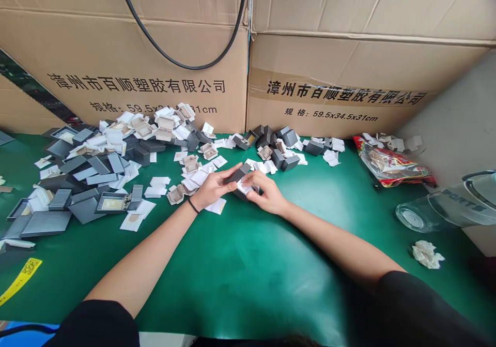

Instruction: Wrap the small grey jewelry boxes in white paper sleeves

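Observation:
Near the middle of the green table [232, 264], my left hand [214, 187] grips a small dark grey box [241, 173] between thumb and fingers. My right hand [267, 193] pinches a white piece [244, 187] at the box's near side, its fingers partly hiding it. A dark part of the box shows below the fingertips. Just left of my hands lie white papers [216, 206] and grey-brown card inserts [176, 194]. Behind them is a group of dark boxes [290, 138] with more white scraps.
A large pile of dark boxes and papers [101, 163] covers the left side. Tall cartons [155, 52] stand behind, with a black cable [197, 68] hanging in front. At right are a red snack bag [391, 166], a clear plastic cup [426, 212] and crumpled tissue [428, 254].

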{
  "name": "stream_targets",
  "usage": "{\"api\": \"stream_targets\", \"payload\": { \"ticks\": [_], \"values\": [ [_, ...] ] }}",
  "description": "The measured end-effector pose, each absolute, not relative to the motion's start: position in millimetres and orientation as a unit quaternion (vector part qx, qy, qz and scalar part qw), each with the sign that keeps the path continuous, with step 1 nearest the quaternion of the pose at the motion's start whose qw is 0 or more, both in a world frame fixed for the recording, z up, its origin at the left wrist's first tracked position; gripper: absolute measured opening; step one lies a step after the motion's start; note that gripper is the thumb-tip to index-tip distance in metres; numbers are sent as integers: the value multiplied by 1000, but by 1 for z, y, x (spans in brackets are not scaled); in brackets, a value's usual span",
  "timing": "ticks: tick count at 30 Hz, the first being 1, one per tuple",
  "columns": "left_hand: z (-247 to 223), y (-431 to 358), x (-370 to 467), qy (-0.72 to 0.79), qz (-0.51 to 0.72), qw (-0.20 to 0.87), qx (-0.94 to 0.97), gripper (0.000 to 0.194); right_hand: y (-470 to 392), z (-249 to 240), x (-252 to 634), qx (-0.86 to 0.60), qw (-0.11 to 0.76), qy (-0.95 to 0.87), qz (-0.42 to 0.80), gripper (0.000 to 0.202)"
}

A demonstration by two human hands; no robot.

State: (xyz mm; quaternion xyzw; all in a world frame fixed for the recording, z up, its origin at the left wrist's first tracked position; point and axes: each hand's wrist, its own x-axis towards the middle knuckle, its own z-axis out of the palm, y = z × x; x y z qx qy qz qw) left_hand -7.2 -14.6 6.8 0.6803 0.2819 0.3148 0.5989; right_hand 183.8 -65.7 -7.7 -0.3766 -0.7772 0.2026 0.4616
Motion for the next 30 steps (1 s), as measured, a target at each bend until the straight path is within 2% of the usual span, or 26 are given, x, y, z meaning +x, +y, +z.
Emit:
{"api": "stream_targets", "payload": {
  "ticks": [3,7,9,16,19,22,26,30],
  "values": [
    [5,-17,-5,276,314,620,664,70,-63,-8,182,-445,512,-656,330,33],
    [2,-20,0,263,330,623,659,59,-57,-11,181,-453,458,-565,515,35],
    [0,-21,3,267,342,611,662,53,-55,-14,182,-449,444,-546,551,36],
    [-3,-15,10,316,384,636,590,63,-51,-18,182,-476,528,-471,522,38],
    [-1,-17,11,313,350,640,608,54,-53,-18,180,-465,526,-482,523,35],
    [1,-21,13,327,321,601,655,47,-56,-19,179,-463,526,-508,501,33],
    [-1,-23,17,348,341,557,672,45,-59,-18,178,-494,524,-538,438,31],
    [-1,-21,18,369,351,556,657,39,-60,-18,179,-500,516,-547,430,29]
  ]
}}
